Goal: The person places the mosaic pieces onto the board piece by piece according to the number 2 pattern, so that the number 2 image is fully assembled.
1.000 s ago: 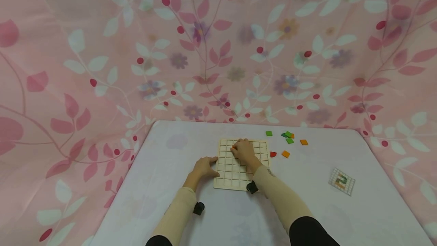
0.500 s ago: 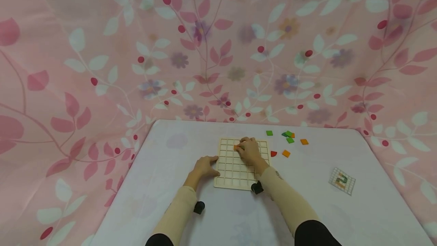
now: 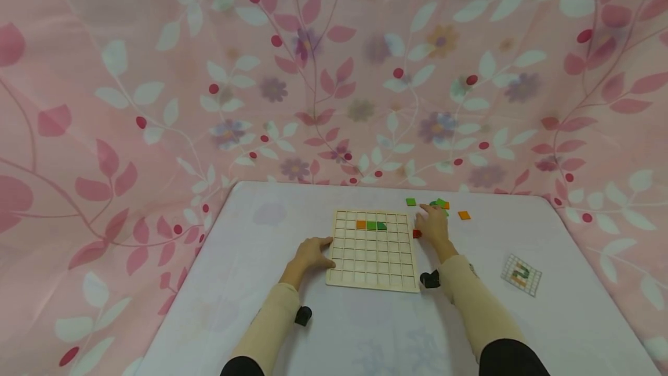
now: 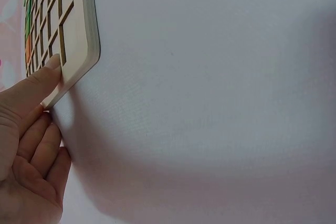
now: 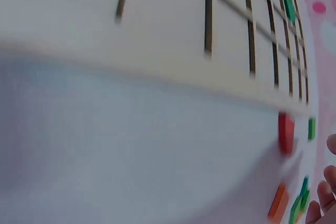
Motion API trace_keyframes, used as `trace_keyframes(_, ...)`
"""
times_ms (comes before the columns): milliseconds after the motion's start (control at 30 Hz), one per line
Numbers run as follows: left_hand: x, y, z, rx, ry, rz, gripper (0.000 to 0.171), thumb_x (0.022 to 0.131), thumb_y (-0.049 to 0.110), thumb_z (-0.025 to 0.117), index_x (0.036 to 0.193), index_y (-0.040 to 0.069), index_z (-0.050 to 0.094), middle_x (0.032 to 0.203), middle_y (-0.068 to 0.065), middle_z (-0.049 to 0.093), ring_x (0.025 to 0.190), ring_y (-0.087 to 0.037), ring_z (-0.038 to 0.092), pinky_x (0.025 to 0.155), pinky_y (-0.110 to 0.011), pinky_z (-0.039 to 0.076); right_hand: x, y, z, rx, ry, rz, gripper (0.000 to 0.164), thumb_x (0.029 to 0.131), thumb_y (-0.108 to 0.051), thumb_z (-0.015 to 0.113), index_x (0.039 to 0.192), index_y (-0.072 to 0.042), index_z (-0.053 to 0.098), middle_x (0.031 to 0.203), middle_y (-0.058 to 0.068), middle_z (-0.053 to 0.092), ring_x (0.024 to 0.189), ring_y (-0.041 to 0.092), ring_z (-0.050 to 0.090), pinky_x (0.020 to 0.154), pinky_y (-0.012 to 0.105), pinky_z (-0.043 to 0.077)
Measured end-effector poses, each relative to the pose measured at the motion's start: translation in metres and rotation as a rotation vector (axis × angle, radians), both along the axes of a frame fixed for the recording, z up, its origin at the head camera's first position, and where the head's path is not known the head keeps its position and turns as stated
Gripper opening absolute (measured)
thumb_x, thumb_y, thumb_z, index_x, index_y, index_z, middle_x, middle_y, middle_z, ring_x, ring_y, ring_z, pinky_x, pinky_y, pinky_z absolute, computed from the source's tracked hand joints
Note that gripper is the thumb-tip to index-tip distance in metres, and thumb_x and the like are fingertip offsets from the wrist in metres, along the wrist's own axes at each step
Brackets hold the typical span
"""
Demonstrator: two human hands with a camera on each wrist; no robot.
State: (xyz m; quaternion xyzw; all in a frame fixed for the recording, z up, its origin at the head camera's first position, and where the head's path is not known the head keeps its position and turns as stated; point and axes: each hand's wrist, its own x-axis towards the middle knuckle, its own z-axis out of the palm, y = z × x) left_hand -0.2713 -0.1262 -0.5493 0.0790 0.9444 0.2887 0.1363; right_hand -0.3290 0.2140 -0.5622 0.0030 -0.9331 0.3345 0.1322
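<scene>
A pale wooden grid board [image 3: 373,260] lies on the table. My left hand [image 3: 312,253] holds its left side; in the left wrist view the thumb rests on top near a corner, the other fingers at the edge. An orange square tile [image 3: 361,224], a light green square tile [image 3: 371,225] and a dark green tile with a rounded corner [image 3: 381,226] sit side by side in one row. Off the board's right side, my right hand [image 3: 434,228] reaches over loose tiles, fingers apart and holding nothing. Beside it lie a red tile [image 5: 286,134] and an orange tile [image 5: 278,203].
A light green tile [image 3: 411,202] lies behind the board's right corner. Several overlapping green and orange tiles [image 3: 441,202] are partly hidden by my right hand. Farther right are another orange tile [image 3: 464,215] and a gridded card with a 2-shaped pattern [image 3: 521,275].
My right hand has left the board and moved right to the loose tiles, uncovering the three tiles in the row. My left hand has stayed at the board's edge.
</scene>
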Motion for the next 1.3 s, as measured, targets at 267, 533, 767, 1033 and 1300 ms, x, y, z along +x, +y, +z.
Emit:
trace_keyframes(267,-0.001,-0.001,0.000,0.009,0.003,-0.003,0.074,0.065,0.023,0.086,0.132,0.011,0.056,0.134,-0.016,0.053,0.125,-0.036,0.046,0.104,-0.046,0.038,0.010,0.038,-0.004,0.095,-0.158,-0.131,0.039,0.090,-0.008,0.044,0.124,0.011,0.052,0.123,0.038,0.044,0.114,0.055,0.038,0.094,0.063,0.036)
trace_keyframes(533,-0.001,-0.001,0.001,0.009,0.007,-0.010,0.074,0.066,0.023,0.085,0.132,0.011,0.055,0.134,-0.016,0.053,0.126,-0.036,0.046,0.104,-0.046,0.038,0.011,0.050,-0.005,0.182,-0.313,-0.036,0.045,0.095,-0.011,0.037,0.137,0.004,0.041,0.139,0.033,0.030,0.118,0.055,0.028,0.092,0.064,0.033)
trace_keyframes(767,0.001,-0.001,0.003,0.021,-0.004,-0.006,0.074,0.066,0.022,0.085,0.132,0.010,0.055,0.135,-0.017,0.052,0.126,-0.037,0.046,0.104,-0.047,0.037,0.005,0.056,0.002,0.238,-0.316,0.006,0.043,0.090,-0.007,0.040,0.131,0.004,0.048,0.136,0.032,0.037,0.122,0.057,0.028,0.094,0.066,0.034)
trace_keyframes(1033,0.000,-0.001,0.001,0.016,-0.001,-0.002,0.074,0.065,0.023,0.086,0.132,0.011,0.056,0.134,-0.016,0.053,0.125,-0.036,0.046,0.104,-0.047,0.038,0.002,0.056,0.005,0.276,-0.309,0.072,0.041,0.092,-0.003,0.041,0.132,0.006,0.047,0.137,0.030,0.039,0.120,0.058,0.031,0.091,0.068,0.036)
trace_keyframes(1300,0.000,-0.001,0.000,0.019,0.002,-0.009,0.074,0.066,0.023,0.086,0.132,0.010,0.055,0.134,-0.017,0.053,0.125,-0.036,0.046,0.104,-0.046,0.038,-0.001,0.057,0.006,0.295,-0.407,0.069,0.045,0.094,-0.009,0.036,0.136,0.006,0.041,0.144,0.029,0.029,0.123,0.060,0.023,0.091,0.071,0.032)
